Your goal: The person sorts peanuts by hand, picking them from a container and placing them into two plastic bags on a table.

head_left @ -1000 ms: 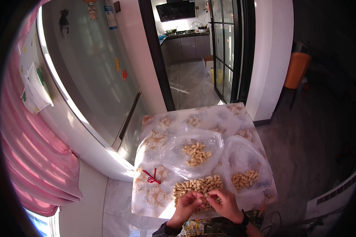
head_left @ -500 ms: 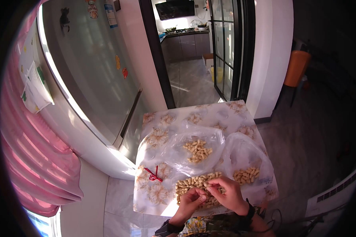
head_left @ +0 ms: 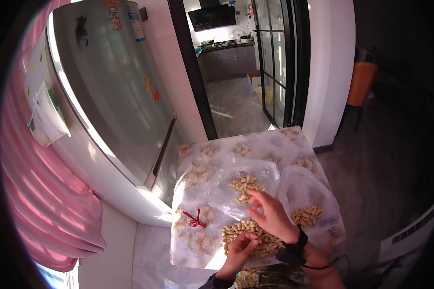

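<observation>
tan peanuts (head_left: 237,231) under l hand (head_left: 241,246); r hand (head_left: 271,216) by clear bag (head_left: 255,168).

Fisheye view: lines bow hard toward the edges, and a black vignette rings the frame. Sun comes from the left through the pink curtain (head_left: 48,192), throwing glare on the fridge (head_left: 111,96) and the near edge of the surface (head_left: 205,154). The bags (head_left: 260,168) glint. The right side lies dim. The right hand (head_left: 271,217) is slightly blurred.
</observation>
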The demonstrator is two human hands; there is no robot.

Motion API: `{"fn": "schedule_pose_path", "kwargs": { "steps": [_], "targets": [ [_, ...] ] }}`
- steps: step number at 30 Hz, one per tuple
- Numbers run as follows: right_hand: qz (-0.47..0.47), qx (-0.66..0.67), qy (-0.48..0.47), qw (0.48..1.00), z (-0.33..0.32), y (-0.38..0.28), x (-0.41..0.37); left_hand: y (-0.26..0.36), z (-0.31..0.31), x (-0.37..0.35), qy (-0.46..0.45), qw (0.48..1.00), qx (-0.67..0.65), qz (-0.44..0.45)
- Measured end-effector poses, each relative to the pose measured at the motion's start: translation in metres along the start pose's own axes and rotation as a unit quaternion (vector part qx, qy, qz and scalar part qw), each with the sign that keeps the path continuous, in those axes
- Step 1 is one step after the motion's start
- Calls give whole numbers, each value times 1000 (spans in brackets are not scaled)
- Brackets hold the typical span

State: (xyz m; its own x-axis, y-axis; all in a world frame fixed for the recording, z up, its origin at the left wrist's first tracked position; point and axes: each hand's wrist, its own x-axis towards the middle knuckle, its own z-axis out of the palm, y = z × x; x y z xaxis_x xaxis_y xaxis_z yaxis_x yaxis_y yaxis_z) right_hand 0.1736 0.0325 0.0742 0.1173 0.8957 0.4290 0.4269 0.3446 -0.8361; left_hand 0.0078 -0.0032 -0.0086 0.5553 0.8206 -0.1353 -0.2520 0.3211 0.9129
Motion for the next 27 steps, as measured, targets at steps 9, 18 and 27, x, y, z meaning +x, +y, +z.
{"fn": "schedule_pose_path", "kwargs": {
  "steps": [9, 18, 27],
  "targets": [
    [-5, 0, -140, 990, -7, 8, -68, -1, 3, 3, 48, 996, -59, 54],
    [11, -5, -59, 998, -25, 9, -83, 5, 4, -1, -5, 1000, -6, 16],
    [51, -69, 155, 984, -76, 21, -87, 11, 14, -2, 13, 1000, 8, -22]
  ]
}}
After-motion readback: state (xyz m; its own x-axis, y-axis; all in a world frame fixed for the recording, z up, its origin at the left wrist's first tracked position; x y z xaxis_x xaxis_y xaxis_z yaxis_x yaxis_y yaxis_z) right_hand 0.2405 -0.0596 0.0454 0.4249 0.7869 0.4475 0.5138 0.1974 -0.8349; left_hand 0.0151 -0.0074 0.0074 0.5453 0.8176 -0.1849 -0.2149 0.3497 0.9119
